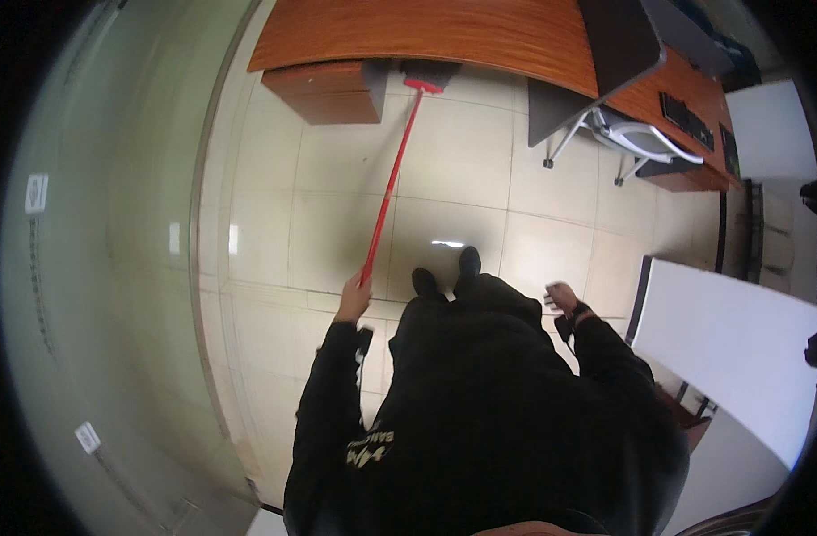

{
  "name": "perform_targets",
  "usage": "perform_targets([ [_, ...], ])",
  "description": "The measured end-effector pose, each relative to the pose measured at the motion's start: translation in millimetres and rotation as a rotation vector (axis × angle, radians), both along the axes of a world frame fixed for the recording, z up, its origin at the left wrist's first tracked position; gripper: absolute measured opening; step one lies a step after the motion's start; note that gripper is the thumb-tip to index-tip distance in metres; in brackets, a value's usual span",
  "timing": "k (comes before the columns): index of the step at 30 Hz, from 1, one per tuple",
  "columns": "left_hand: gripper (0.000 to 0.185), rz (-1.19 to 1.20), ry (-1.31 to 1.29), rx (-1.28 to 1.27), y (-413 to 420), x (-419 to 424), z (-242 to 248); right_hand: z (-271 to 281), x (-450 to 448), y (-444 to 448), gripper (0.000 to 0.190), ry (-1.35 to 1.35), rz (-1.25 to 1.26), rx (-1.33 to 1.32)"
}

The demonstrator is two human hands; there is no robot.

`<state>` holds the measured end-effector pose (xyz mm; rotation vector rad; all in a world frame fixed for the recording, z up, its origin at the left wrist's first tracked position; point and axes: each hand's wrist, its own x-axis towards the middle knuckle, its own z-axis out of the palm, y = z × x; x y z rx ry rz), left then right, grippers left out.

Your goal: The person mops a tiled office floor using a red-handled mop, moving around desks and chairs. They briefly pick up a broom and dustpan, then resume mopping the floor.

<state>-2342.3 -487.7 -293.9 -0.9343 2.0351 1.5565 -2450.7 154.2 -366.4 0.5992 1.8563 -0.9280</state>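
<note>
My left hand (355,299) is closed around the end of the red handle of a broom (392,181). The handle slants away over the tiled floor to a red broom head (424,86), whose dark bristles lie partly under the edge of a wooden desk (422,30), just right of a wooden drawer cabinet (328,90). My right hand (561,297) hangs above the floor at my right side, touching nothing that shows, with its fingers partly curled. A dark band and a small black device are at that wrist.
A glass partition (133,254) runs along the left. At upper right, a grey divider (623,50) stands beside a wheeled chair (640,141) and a desk with a keyboard (687,120). A white tabletop (727,342) lies at my right. My dark shoes stand on the tiles.
</note>
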Motion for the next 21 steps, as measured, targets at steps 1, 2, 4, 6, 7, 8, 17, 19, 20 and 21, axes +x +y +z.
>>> perform_targets([
  [1, 0.048, 0.041, -0.021, -0.003, -3.3, 48.8, 9.1, -0.6, -29.4, -19.9, 0.04, 0.024, 0.019, 0.033],
  [2, 0.047, 0.02, -0.043, -0.056, -4.7, 98.0, 19.5, 0.6, -57.3, -41.3, 0.04, 0.04, 0.061, -0.028],
  [4, 0.046, -0.003, -0.143, -0.138, 1.6, 190.4, 41.7, 6.7, -103.9, -85.0, 0.041, 0.047, 0.123, -0.044],
  [6, 0.047, -0.084, -0.354, -0.273, 14.4, 278.8, 71.5, 13.7, -128.5, -127.1, 0.043, 0.082, 0.159, -0.043],
  [7, 0.046, -0.114, -0.255, -0.31, 18.4, 322.9, 93.5, 18.0, -135.7, -142.9, 0.044, 0.116, 0.167, -0.006],
  [8, 0.045, -0.103, -0.268, -0.344, 22.1, 359.4, 112.6, 20.8, -139.5, -157.5, 0.044, 0.124, 0.172, -0.026],
  [17, 0.044, -0.125, -0.271, -0.321, -57.1, 421.0, 138.1, 35.5, -51.1, -117.8, 0.038, 0.011, 0.186, 0.045],
  [19, 0.044, -0.166, -0.205, -0.281, -75.8, 368.4, 107.6, 32.0, -16.9, -73.3, 0.037, 0.005, 0.08, 0.089],
  [20, 0.043, -0.206, -0.16, -0.326, -80.6, 334.5, 89.9, 29.6, 4.4, -49.1, 0.037, -0.002, -0.019, 0.098],
  [21, 0.042, -0.253, -0.117, -0.376, -83.4, 294.0, 70.0, 26.7, 29.4, -25.0, 0.038, -0.006, -0.121, 0.084],
])
